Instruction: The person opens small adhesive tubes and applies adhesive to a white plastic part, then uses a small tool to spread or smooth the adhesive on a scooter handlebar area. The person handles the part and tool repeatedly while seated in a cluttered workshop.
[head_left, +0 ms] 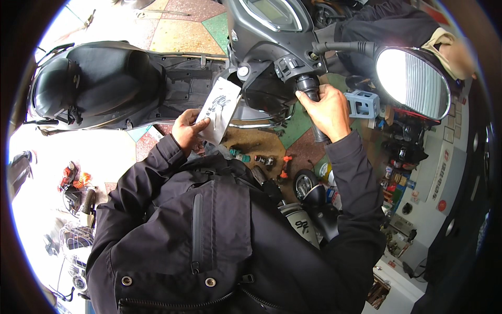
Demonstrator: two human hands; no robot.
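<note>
My left hand [189, 130] pinches the lower left edge of a white slip [220, 111], paper or a thin packet, with black scribbled marks on it. The slip is tilted and overlaps the scooter's step-through area. On the right, my right hand [328, 111] is closed around the black handlebar grip [317, 127] of a dark grey scooter [261, 49], thumb toward the switch block [288, 68]. Its fingertips are partly hidden behind the grip. A round mirror [413, 78] juts out to the right of that hand, and the black seat [112, 73] stretches away to the left.
Power tools [285, 166] lie on the coloured stone floor below the handlebar. A blue-grey plastic stool [363, 104] stands beyond my right hand. Another person [389, 23] is at the upper right. A second scooter [308, 209] is close by my right side.
</note>
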